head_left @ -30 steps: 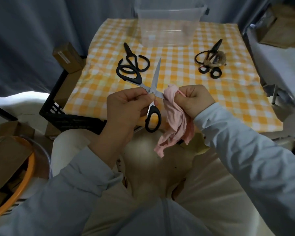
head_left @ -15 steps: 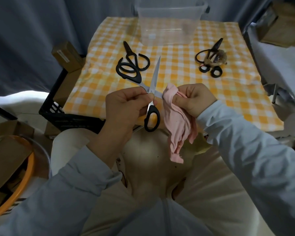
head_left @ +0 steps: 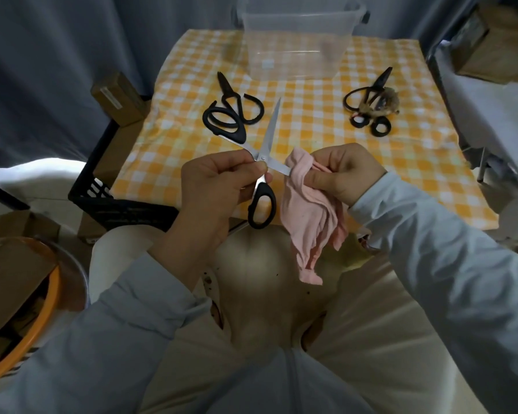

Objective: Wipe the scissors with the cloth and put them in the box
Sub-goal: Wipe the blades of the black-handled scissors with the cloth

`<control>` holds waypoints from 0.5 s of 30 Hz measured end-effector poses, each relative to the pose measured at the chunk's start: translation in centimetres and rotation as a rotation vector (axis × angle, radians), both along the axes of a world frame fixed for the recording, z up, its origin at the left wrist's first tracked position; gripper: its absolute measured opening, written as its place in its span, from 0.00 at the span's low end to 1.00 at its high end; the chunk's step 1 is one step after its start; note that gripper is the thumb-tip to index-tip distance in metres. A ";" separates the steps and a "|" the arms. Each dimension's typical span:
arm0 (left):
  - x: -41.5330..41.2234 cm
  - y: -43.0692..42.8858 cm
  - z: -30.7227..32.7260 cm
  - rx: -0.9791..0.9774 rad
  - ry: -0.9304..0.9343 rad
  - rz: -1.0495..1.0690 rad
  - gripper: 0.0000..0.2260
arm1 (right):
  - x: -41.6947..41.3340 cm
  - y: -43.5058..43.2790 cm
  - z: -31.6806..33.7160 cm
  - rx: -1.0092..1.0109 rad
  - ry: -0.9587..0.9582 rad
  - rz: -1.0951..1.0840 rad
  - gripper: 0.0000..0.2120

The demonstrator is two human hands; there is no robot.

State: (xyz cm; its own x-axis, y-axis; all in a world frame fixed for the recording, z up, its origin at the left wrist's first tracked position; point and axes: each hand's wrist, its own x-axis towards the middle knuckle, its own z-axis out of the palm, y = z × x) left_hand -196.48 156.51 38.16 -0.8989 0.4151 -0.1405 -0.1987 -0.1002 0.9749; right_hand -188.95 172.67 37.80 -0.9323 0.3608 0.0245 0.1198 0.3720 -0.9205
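The scissors point(head_left: 263, 156) are up in the air, over the near edge of the table point(head_left: 311, 121). They are wide open, like an X. One shiny blade points far, toward the box point(head_left: 296, 46). The other blade points right and its tip goes into the pink cloth point(head_left: 308, 213). One black handle loop hangs down near the person.

The left hand point(head_left: 219, 180) pinches the scissors right by the screw in the middle. The right hand point(head_left: 341, 171) is curled tight around the cloth and presses it onto the blade tip. The rest of the cloth hangs down loose.

The box is see-through plastic and stands at the far edge of the table. The table has a yellow and white checked cover.

Between the hands and the box, a bit to the left, a black pair of scissors point(head_left: 237, 100) lies flat. Far right, another black pair point(head_left: 368, 97) lies on a brown lump point(head_left: 383, 106), with two small black rings point(head_left: 380, 128) just beside it.

Left of the table sits a black crate point(head_left: 102, 186) with a cardboard carton point(head_left: 117, 97) behind it. An orange-rimmed tub point(head_left: 42, 309) is near left.
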 end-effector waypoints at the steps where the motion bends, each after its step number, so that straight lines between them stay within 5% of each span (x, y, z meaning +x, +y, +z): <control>1: 0.0 -0.1 0.0 0.001 -0.003 0.003 0.06 | 0.1 0.1 0.3 -0.003 -0.015 0.041 0.06; 9: -0.2 -0.2 -0.3 -0.012 0.008 0.001 0.06 | 0.4 1.0 0.1 0.100 -0.069 0.063 0.05; 15: -0.1 -0.2 -0.8 -0.065 0.039 -0.009 0.04 | 0.4 1.3 -1.3 0.191 -0.091 -0.047 0.16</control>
State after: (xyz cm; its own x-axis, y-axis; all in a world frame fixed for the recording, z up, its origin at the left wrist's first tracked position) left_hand -196.54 156.31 37.36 -0.9004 0.4145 -0.1326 -0.1614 -0.0352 0.9863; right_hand -188.59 174.00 36.52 -0.9162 0.4006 0.0131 0.2204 0.5308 -0.8183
